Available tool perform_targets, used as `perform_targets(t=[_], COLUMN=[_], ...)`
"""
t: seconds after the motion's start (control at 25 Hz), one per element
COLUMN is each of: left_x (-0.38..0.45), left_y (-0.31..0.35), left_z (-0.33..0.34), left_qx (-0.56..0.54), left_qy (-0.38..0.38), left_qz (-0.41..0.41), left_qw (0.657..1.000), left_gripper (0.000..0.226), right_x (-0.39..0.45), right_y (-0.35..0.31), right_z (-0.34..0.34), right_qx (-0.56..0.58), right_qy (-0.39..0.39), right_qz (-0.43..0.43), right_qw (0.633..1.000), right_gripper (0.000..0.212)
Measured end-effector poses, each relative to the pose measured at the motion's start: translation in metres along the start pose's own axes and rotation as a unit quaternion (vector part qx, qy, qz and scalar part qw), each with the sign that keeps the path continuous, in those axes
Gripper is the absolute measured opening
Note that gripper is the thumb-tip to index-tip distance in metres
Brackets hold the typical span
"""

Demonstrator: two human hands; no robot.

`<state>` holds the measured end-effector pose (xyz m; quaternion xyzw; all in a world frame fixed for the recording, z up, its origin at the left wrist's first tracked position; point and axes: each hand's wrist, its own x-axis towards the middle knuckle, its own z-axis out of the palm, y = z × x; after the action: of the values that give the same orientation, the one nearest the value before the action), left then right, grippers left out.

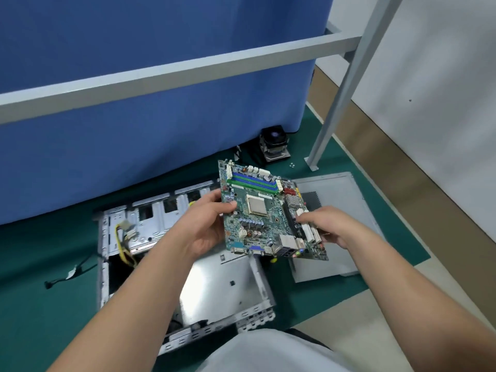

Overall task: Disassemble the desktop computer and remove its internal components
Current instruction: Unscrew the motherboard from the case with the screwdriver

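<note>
**Two hands hold the motherboard above the opened case**

Two bare hands carry a green motherboard (264,210) in the air, tilted, above the far right corner of the open computer case (185,264). The left hand (206,226) grips the board's left edge, thumb curled over the top face and the other fingers wrapped beneath it. The right hand (326,224) holds the right edge, its fingers bent and close together, the fingertips pressing on the white slots near that edge; how its thumb lies cannot be told.

On the board, blue and green memory slots run along the far edge, a square silver processor sits near the middle, and a blue video port shows on the near edge.

The case lies on its side on a green mat (40,304), its bare metal floor showing, with a bundle of yellow and black cables (124,237) at its left end. A loose black cable (69,275) trails on the mat to the left of the case. A grey side panel (341,200) lies flat to the right, partly under the board and right hand. Farther off, a cooler fan (275,143) stands on the mat by a blue curtain (134,76), near a grey metal frame post (346,84). A few small screws (292,165) lie between the fan and the post's foot.
</note>
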<state>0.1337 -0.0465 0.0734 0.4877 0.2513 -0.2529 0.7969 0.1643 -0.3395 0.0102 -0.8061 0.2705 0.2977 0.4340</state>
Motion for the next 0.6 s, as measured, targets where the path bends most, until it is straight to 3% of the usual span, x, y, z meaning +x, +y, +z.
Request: perform_targets(t=[0.24, 0.36, 0.6], left_x=[0.101, 0.137, 0.169], left_y=[-0.059, -0.096, -0.147], left_z=[0.089, 0.115, 0.138], left_qx=[0.140, 0.140, 0.124], left_qy=[0.019, 0.075, 0.124], left_qz=[-0.098, -0.159, -0.183], left_qw=[0.985, 0.974, 0.967], left_gripper=[0.026, 0.013, 0.042], right_x=[0.072, 0.097, 0.136], right_y=[0.057, 0.079, 0.109], right_z=[-0.077, -0.099, -0.106], right_qx=[-0.050, -0.102, -0.149], right_qy=[0.061, 0.093, 0.136], right_qz=[0.030, 0.037, 0.083], right_qw=[0.996, 0.990, 0.976], right_gripper=[0.038, 0.052, 0.031])
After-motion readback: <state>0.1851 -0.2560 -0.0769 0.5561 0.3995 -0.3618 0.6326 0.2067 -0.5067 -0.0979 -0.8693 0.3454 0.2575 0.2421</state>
